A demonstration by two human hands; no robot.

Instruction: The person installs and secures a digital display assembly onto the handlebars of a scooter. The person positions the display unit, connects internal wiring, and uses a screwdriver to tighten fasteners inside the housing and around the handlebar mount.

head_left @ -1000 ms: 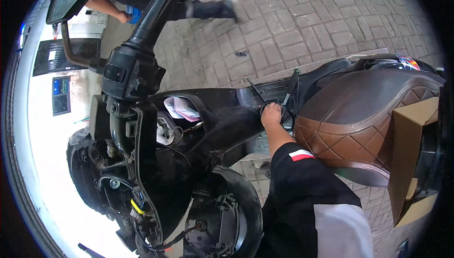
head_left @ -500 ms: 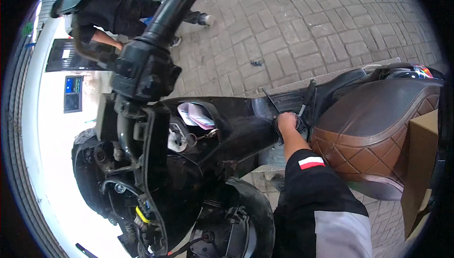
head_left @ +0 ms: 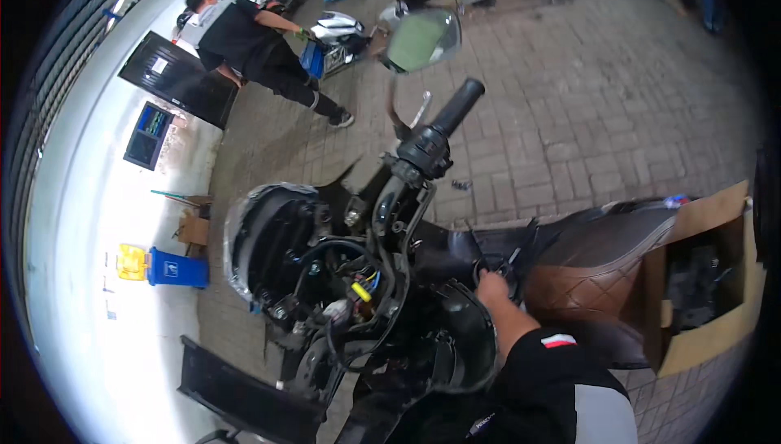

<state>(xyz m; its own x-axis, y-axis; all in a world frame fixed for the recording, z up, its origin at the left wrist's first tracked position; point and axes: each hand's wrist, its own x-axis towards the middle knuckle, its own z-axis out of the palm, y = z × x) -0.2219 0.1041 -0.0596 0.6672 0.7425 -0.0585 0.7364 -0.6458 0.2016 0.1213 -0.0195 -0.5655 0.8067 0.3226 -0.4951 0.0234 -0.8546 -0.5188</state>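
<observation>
My right hand (head_left: 494, 288) reaches across to a dark round piece (head_left: 506, 269) at the front of the brown quilted seat (head_left: 582, 285). Its fingers look curled, but their tips and anything in them are hidden. Thin dark tool-like pieces (head_left: 525, 244) stick up beside the hand. The scooter's front is stripped, with bare wiring and a yellow connector (head_left: 361, 292) showing under the handlebar grip (head_left: 460, 107). A loose-looking black curved cover (head_left: 468, 334) lies between my body and the wiring. My left hand is out of view.
An open cardboard box (head_left: 708, 354) with black parts stands against the seat at right. A mirror (head_left: 425, 40) rises past the handlebar. A black panel (head_left: 248, 391) sits at lower left. A blue bin (head_left: 177, 267) stands by the wall; a co-worker (head_left: 252, 45) is beyond, near other scooters.
My view has swung, bringing the wall, bin, other scooters and the box's inside into sight. My right hand stays at the same dark round piece. The co-worker now shows in full.
</observation>
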